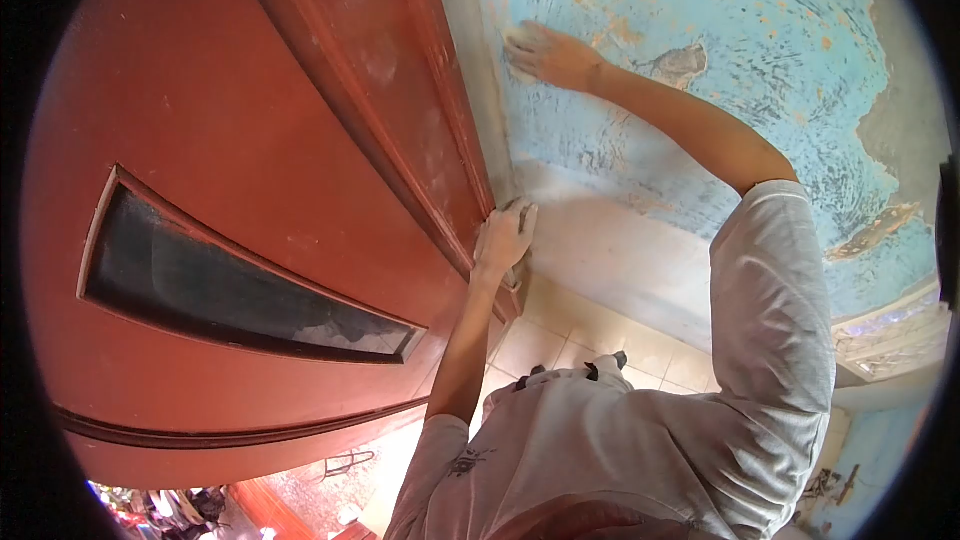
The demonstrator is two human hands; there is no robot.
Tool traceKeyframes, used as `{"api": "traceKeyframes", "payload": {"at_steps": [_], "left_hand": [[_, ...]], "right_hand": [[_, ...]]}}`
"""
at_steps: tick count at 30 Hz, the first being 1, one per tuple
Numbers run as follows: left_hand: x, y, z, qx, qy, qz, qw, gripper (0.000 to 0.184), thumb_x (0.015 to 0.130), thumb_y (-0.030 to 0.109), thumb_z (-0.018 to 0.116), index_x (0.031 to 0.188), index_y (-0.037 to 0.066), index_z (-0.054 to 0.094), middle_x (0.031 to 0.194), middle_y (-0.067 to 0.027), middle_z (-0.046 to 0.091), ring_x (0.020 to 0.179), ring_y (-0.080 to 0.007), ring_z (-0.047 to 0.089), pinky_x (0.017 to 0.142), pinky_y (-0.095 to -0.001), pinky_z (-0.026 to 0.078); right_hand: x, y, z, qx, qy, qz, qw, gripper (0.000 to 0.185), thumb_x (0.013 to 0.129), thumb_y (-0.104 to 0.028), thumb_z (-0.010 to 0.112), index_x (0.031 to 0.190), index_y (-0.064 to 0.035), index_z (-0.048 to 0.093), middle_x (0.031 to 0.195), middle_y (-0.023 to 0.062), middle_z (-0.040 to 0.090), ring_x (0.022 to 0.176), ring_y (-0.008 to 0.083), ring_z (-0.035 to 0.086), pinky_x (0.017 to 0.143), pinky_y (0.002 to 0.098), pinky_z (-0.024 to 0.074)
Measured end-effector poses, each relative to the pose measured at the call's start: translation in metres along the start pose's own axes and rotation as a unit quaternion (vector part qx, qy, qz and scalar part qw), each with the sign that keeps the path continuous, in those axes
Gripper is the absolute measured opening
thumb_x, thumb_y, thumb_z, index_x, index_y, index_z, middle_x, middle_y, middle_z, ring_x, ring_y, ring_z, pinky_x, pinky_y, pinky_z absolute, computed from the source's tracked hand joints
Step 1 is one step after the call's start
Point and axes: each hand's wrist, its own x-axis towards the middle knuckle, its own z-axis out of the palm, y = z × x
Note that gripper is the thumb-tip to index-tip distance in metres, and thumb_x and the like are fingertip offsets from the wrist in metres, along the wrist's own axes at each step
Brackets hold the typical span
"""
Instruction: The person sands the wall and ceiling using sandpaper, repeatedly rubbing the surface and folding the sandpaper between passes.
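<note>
My right hand (550, 56) is against the upper part of a blue wall (620, 150) with peeling paint. Its dusty fingers are bent towards the surface and slightly blurred; whatever is under them is hidden. Lower down, my left hand (506, 237) is closed around the edge of the reddish-brown door frame (440, 170), where the frame meets the wall. Pale dust covers its fingers. Scratches, orange spots and a bare grey patch (682, 64) mark the wall near my right forearm.
A reddish-brown door (230, 120) with a narrow dark glass panel (240, 275) fills the left side. Tiled floor (535, 340) lies below. Clutter (165, 510) is at the lower left, and a ledge (890, 340) juts out at the right.
</note>
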Motion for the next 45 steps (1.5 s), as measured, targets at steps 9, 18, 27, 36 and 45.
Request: {"api": "traceKeyframes", "payload": {"at_steps": [9, 18, 27, 36, 45], "left_hand": [[0.000, -0.006, 0.006, 0.008, 0.030, 0.022, 0.999, 0.027, 0.104, 0.029, 0.058, 0.112, 0.005, 0.070, 0.095, -0.0238, 0.074, 0.087, -0.0416, 0.073, 0.079, -0.0502, 0.058], [0.001, -0.005, 0.006, -0.014, 0.017, 0.001, 1.000, 0.029, 0.104, 0.030, 0.056, 0.114, 0.007, 0.070, 0.099, -0.0239, 0.073, 0.092, -0.0464, 0.070, 0.082, -0.0543, 0.057], [0.000, 0.001, 0.003, -0.029, 0.009, -0.015, 0.999, 0.028, 0.104, 0.029, 0.057, 0.113, 0.007, 0.069, 0.091, -0.0193, 0.074, 0.087, -0.0426, 0.071, 0.081, -0.0519, 0.057], [0.001, 0.006, 0.000, -0.035, 0.020, -0.017, 0.999, 0.028, 0.104, 0.029, 0.056, 0.112, 0.005, 0.068, 0.086, -0.0203, 0.074, 0.083, -0.0425, 0.072, 0.078, -0.0530, 0.057], [0.001, 0.001, 0.005, -0.026, 0.033, 0.000, 0.999, 0.029, 0.104, 0.030, 0.056, 0.114, 0.005, 0.068, 0.089, -0.0245, 0.073, 0.087, -0.0472, 0.070, 0.079, -0.0540, 0.057]], "right_hand": [[0.002, 0.000, -0.005, -0.040, -0.029, -0.051, 0.997, 0.047, 0.096, -0.019, 0.061, 0.143, -0.0170, 0.060, 0.153, -0.0012, 0.053, 0.147, 0.0161, 0.041, 0.125, 0.0474, 0.0296], [-0.007, -0.007, -0.004, 0.029, 0.049, -0.023, 0.998, 0.034, 0.096, -0.018, 0.059, 0.129, -0.0140, 0.064, 0.138, -0.0006, 0.057, 0.140, 0.0162, 0.046, 0.119, 0.0389, 0.0358], [0.000, -0.010, 0.031, 0.031, 0.096, -0.048, 0.994, 0.031, 0.094, -0.021, 0.061, 0.122, -0.0105, 0.064, 0.137, 0.0035, 0.059, 0.133, 0.0197, 0.052, 0.118, 0.0413, 0.0340], [0.000, 0.004, -0.007, 0.022, -0.052, -0.071, 0.996, 0.050, 0.097, -0.017, 0.057, 0.147, -0.0146, 0.054, 0.156, 0.0036, 0.048, 0.145, 0.0168, 0.044, 0.120, 0.0395, 0.0342], [-0.008, 0.006, -0.013, 0.035, -0.052, -0.044, 0.997, 0.047, 0.095, -0.017, 0.059, 0.142, -0.0116, 0.059, 0.156, 0.0020, 0.049, 0.150, 0.0200, 0.038, 0.128, 0.0426, 0.0265]]}}
